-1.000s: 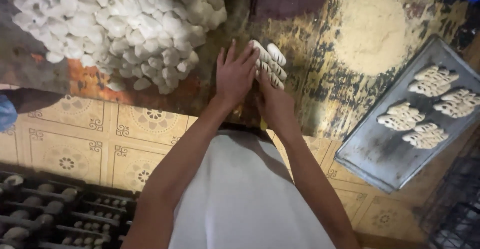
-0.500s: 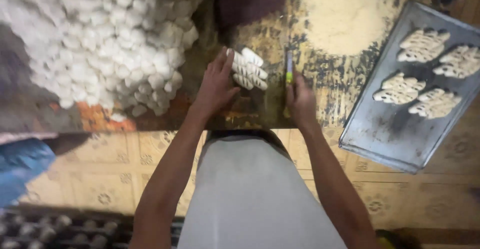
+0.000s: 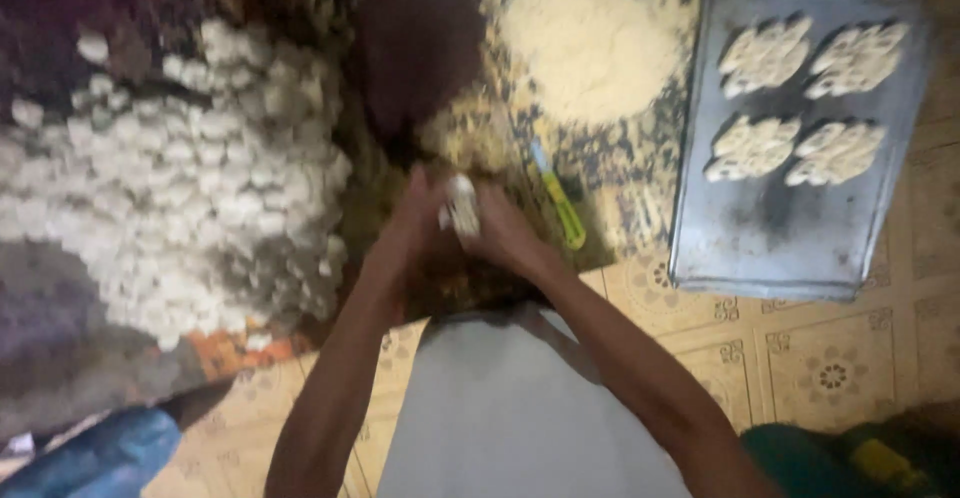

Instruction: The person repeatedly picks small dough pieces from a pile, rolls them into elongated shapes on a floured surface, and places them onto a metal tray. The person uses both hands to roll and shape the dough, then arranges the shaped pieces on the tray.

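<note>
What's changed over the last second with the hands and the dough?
Both hands have come together around the small white dough pieces: the left hand and right hand now press them between them, where before they lay flat on the mat. The right hand let go of the yellow-green tool, which lies beside it. The dough pile, flour heap and tray with its four shaped pieces are unchanged.

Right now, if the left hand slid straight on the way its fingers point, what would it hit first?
The left hand points up-table, pressed to the dough piece it shares with the right hand. Straight ahead, it would probably meet the dark cloth first; blur leaves depth unclear.
</note>
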